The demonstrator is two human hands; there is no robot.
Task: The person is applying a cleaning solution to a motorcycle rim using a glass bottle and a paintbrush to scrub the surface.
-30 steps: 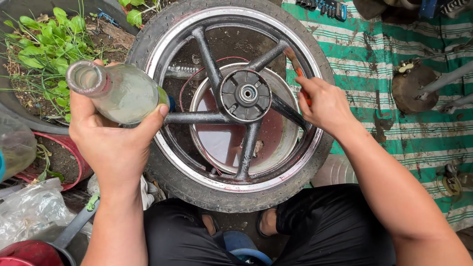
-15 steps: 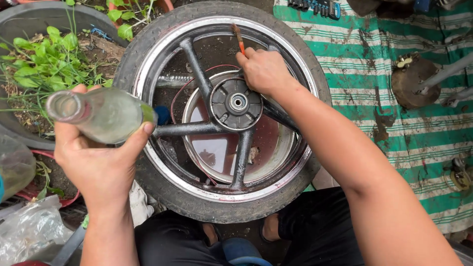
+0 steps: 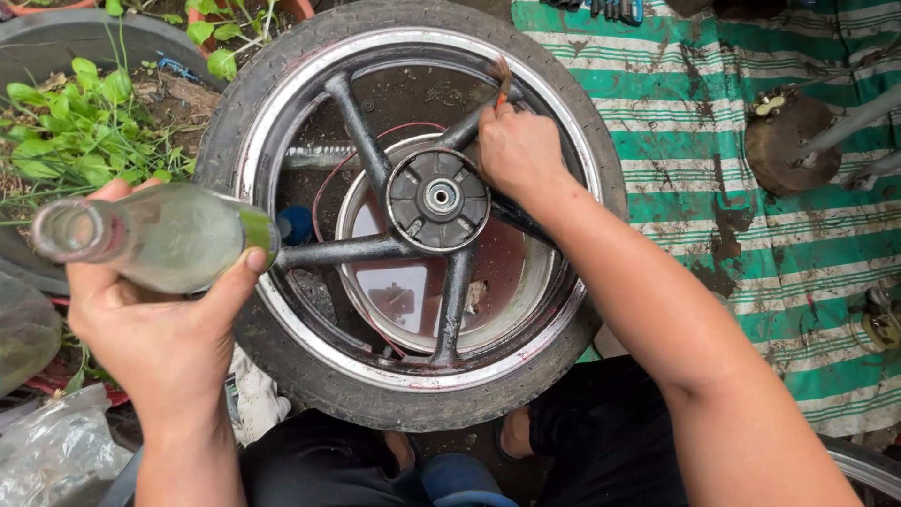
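A motorcycle wheel (image 3: 310,376) with a black tyre, silver rim and dark spokes lies flat in front of me, its hub (image 3: 438,198) at the centre. My left hand (image 3: 160,333) grips a clear glass bottle (image 3: 155,237) held sideways over the wheel's left edge, its mouth pointing left. My right hand (image 3: 519,150) rests on the upper right spoke and holds a small brush (image 3: 500,77) with an orange handle, its bristles against the inside of the rim.
Under the wheel sits a metal bowl (image 3: 526,282) holding dark liquid. A green striped mat (image 3: 741,188) lies to the right with a round metal part (image 3: 788,141) on it. Potted green plants (image 3: 84,131) stand at the left, plastic bags (image 3: 52,451) at the lower left.
My right hand has moved with the brush from the right spoke up along the rim to the upper right. The bottle in my left hand has tipped flatter and lower.
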